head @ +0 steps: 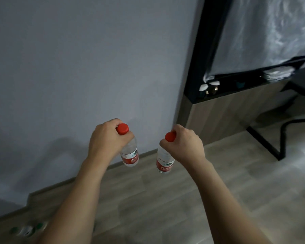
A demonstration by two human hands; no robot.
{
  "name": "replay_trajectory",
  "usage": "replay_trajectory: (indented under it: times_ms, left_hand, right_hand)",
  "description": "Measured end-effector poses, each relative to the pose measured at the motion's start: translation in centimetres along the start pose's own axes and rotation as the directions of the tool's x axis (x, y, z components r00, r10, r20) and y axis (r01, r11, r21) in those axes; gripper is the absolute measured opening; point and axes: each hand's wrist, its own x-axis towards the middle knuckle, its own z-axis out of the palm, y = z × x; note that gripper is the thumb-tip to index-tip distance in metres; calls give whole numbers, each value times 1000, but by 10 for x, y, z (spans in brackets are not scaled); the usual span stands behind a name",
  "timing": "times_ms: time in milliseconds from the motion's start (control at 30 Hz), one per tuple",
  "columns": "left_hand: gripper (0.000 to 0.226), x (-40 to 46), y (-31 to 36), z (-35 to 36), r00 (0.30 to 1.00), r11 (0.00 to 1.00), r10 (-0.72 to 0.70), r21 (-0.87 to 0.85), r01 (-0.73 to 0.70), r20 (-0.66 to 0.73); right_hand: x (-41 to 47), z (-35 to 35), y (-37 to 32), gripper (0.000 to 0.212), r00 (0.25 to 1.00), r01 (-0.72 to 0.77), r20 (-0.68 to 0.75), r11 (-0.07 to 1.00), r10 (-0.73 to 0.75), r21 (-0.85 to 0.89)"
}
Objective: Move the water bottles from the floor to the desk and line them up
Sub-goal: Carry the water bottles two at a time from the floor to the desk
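Both hands grip clear, red-capped, red-labelled water bottles by their necks.

Open air is found around the left hand and the right hand, which are held apart above the bare wooden floor. Passage ahead and to the left is closed by the plain wall. To the right, the way is narrowed by a wood-sided cabinet with a dark shelf crowded with small items, and by a black metal frame leg. Blurred small objects lie at the lower left by the wall.
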Motion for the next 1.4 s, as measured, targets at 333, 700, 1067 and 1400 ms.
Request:
replay_trajectory:
  times_ms: [333,700,1067,1400]
  left_hand:
    - [14,-11,95,68,960,973,230,-34,-228,160]
    - [14,-46,180,124,780,853,520,-169,-494,346]
    - [13,-127,274,174,571,723,691,-399,-564,444]
    - [14,-180,351,209,462,632,771,-430,-645,439]
  right_hand:
    - [-37,-55,103,29,970,-191,-150,982,190,8]
    - [-124,-98,161,31,790,-522,-335,850,514,73]
    - [-214,-150,209,30,545,-710,-508,690,667,143]
    - [-254,-205,272,28,492,-736,-542,658,681,158]
